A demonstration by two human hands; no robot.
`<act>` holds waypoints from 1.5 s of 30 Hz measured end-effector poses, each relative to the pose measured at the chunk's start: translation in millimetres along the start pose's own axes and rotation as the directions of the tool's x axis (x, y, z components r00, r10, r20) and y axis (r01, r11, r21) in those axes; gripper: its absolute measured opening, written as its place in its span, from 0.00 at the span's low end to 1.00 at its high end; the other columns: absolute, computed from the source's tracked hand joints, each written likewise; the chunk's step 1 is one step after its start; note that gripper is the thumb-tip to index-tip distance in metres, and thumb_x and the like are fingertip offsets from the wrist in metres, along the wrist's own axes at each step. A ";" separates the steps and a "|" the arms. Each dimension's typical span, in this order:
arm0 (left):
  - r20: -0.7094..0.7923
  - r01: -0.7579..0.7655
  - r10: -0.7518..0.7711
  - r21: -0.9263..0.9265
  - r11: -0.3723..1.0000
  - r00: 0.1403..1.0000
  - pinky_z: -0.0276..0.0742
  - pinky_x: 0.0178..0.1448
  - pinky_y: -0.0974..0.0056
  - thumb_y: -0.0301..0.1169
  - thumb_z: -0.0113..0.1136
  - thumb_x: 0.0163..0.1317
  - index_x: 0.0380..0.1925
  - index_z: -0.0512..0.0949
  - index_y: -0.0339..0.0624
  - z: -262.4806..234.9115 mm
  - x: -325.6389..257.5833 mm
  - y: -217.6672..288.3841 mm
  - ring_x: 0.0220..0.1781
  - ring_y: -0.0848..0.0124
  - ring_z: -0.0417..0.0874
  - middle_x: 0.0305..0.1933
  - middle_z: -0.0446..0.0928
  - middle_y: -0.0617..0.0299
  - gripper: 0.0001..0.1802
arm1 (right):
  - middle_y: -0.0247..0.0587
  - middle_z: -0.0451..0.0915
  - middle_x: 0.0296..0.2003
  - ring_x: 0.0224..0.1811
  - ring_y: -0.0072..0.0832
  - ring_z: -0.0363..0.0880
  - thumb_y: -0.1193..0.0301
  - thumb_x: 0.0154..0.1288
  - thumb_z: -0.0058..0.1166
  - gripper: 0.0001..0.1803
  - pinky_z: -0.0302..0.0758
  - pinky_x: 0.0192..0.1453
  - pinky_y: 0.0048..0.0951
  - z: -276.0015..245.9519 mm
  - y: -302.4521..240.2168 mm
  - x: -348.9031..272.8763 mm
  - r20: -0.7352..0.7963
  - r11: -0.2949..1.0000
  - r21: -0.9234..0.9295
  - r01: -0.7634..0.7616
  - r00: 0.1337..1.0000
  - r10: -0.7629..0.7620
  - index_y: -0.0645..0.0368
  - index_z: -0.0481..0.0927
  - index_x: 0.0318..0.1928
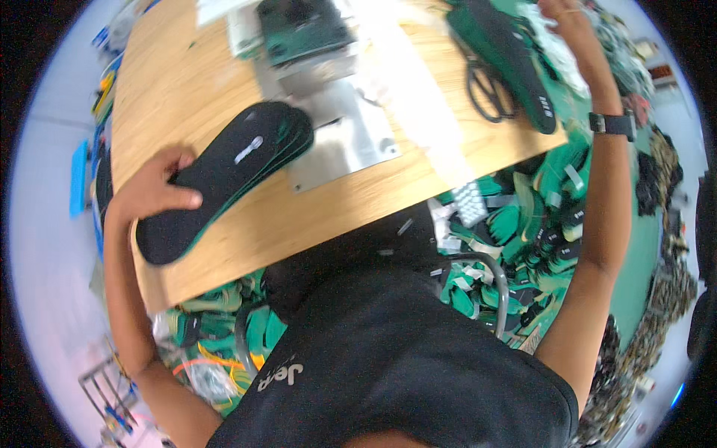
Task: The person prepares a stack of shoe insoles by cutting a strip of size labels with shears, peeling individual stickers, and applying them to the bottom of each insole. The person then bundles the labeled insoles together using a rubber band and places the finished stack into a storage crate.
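A stack of black insoles point(213, 179) with green undersides lies slantwise at the left of the wooden table. My left hand point(153, 187) grips its outer side, the thumb across the top insole and the other fingers along the edge. My right arm reaches far out to the right, a dark watch on the wrist. At the upper rim my right hand point(564, 13) is blurred and partly cut off, so its fingers do not show clearly. Nearest to it are a second stack of black and green insoles point(515, 71) and a whitish plastic wrap point(564, 56).
A machine with a dark green top point(302, 33) stands on a metal plate point(347, 145) mid-table. Black-handled scissors point(489, 93) lie beside the right stack. A whitish strip point(418, 97) crosses the table point(246, 250) and hangs over its front edge. Heaps of green insoles point(523, 216) fill the floor.
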State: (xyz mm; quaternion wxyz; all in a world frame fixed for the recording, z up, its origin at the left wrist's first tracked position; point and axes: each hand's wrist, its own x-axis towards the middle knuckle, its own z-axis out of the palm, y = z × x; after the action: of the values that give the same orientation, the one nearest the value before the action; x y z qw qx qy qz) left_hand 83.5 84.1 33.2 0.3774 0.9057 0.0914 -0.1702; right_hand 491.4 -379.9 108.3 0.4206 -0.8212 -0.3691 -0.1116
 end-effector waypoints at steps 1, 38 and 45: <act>0.054 0.089 -0.087 -0.018 0.996 0.995 0.63 0.43 0.67 0.52 0.76 0.31 0.35 0.68 0.40 3.2 -3.5 15.1 0.37 0.73 0.63 0.35 0.62 0.67 0.38 | 0.34 0.78 0.42 0.47 0.25 0.72 0.49 0.67 0.48 0.24 0.68 0.51 0.29 -5.8 18.3 -7.4 0.180 0.984 -0.168 0.055 0.983 -0.024 0.57 0.78 0.48; -0.548 0.101 0.729 0.822 0.561 0.411 0.69 0.55 0.57 0.21 0.69 0.31 0.47 0.77 0.43 23.2 -112.4 83.6 0.53 0.56 0.74 0.49 0.77 0.57 0.33 | 0.44 0.80 0.45 0.46 0.26 0.80 0.60 0.66 0.52 0.21 0.75 0.52 0.26 54.5 -226.5 -77.8 0.361 0.548 0.816 -0.186 0.904 -0.231 0.63 0.78 0.50; -0.610 0.097 0.761 0.790 0.606 0.219 0.69 0.58 0.55 0.22 0.72 0.37 0.47 0.77 0.38 40.4 -119.4 57.7 0.56 0.48 0.74 0.53 0.76 0.48 0.30 | 0.47 0.81 0.44 0.43 0.26 0.81 0.57 0.58 0.61 0.29 0.75 0.51 0.24 218.3 -317.1 -95.0 0.588 0.413 0.808 -0.421 0.628 -0.510 0.70 0.76 0.50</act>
State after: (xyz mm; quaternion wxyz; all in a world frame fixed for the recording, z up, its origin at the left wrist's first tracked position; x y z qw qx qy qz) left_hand -19.6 10.5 89.4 -0.0896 0.8823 -0.0025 0.4621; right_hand 174.9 -141.3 118.7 0.5854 -0.4021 -0.5334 0.4595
